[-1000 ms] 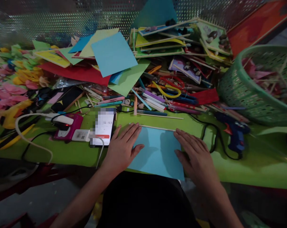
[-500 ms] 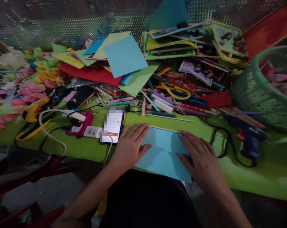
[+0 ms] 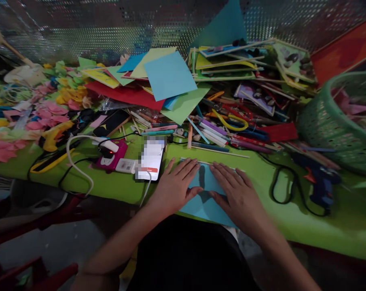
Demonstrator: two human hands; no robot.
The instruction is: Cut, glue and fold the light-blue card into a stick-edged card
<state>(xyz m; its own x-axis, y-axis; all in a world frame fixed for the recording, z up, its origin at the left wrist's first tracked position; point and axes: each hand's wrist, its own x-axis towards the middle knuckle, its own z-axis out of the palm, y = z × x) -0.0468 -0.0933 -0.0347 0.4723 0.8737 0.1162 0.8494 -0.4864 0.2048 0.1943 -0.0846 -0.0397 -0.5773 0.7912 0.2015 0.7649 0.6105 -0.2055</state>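
Observation:
A sheet of light blue paper [image 3: 201,206] lies at the front edge of the green-covered table, partly under both hands. Along its far edge runs a thin pale stick [image 3: 203,162], mostly covered by fingertips. My left hand [image 3: 179,184] rests flat on the sheet's left side, fingers stretched towards the stick. My right hand [image 3: 235,192] lies flat on the right part of the sheet, fingers extended, its fingertips by the stick. The two thumbs point towards each other with a small gap between. Neither hand grips anything.
Left of the sheet lie a lit phone [image 3: 151,159] and a magenta power strip [image 3: 111,155] with cables. A blue glue gun [image 3: 320,182] and its cord lie right, near a green basket [image 3: 322,117]. Pens, scissors [image 3: 231,121] and coloured papers [image 3: 170,76] crowd the back.
My right hand has slid left along the sheet, closer to my left hand, which stays at the sheet's left side. The whole view has shifted slightly.

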